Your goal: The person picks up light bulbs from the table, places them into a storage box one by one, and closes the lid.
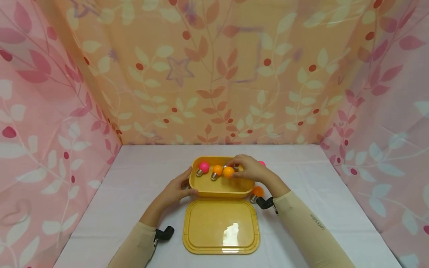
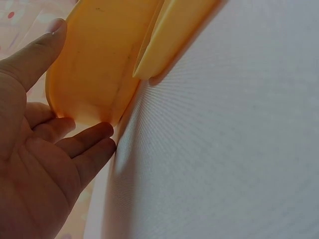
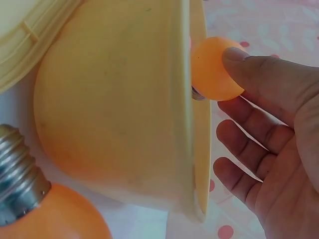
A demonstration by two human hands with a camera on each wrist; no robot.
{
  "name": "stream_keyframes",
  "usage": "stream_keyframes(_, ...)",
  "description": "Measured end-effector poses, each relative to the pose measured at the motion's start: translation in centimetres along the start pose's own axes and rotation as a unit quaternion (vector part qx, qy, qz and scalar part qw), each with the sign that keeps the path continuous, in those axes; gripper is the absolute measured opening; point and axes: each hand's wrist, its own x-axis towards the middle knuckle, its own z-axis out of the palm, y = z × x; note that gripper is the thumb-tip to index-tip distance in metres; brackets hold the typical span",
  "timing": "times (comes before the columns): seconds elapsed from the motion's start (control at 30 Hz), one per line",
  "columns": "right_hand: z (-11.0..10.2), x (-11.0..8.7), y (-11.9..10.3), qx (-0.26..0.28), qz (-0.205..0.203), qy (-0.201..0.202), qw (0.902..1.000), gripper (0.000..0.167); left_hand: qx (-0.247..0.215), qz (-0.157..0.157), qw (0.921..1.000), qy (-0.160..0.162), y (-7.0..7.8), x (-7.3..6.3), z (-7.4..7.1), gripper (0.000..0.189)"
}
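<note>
Floral curtain (image 1: 214,93) on three sides. White tabletop (image 1: 144,160) below, cloth-covered. Beige sleeves (image 1: 308,230) reach in from the near edge, a black wrist camera (image 1: 264,203) at each cuff.

Lid (image 1: 218,223): yellow, flat on the tabletop, just on the near side of the box. Box (image 1: 207,187): yellow, upright, open at the top.

Left hand (image 1: 175,189): thumb at the box's near left corner, fingers along its left end, holding that end between them. Right hand (image 1: 249,168): over the box's right half, thumb and forefinger clamped on an orange bulb (image 3: 212,69), whose globe shows above the rim; other fingers apart.

Inside the box, left side: pink bulb (image 1: 204,167); second orange bulb (image 1: 217,171) between it and the held one. Outside, right: third orange bulb (image 1: 258,191) near the near corner; second pink bulb (image 1: 261,163), mostly hidden by the right hand.
</note>
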Motion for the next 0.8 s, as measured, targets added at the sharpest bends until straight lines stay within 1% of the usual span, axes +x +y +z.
stream_keyframes(0.23,0.0,-0.1,0.1,-0.001,-0.012,-0.001,0.9999,0.034,0.005,-0.005,1.0,0.0,0.1,0.1,0.0,0.103)
stream_keyframes(0.37,-0.4,-0.8,-0.2,-0.004,-0.006,0.012,0.9999,0.034,0.009,-0.01,0.9999,0.002,0.0,0.1,0.0,0.102)
stream_keyframes(0.57,-1.4,-2.7,-1.2,0.005,0.003,0.043,0.9991,0.031,0.015,-0.009,0.9998,0.006,0.0,0.1,-0.1,0.103)
stream_keyframes(0.63,-1.7,-3.5,-1.6,0.013,0.004,0.055,0.9984,0.033,0.016,-0.007,0.9998,0.005,0.0,0.1,-0.1,0.104)
stream_keyframes(0.8,-1.7,-5.5,-1.8,0.021,0.025,0.085,0.9959,0.035,0.014,-0.003,0.9999,0.004,0.0,0.0,-0.1,0.103)
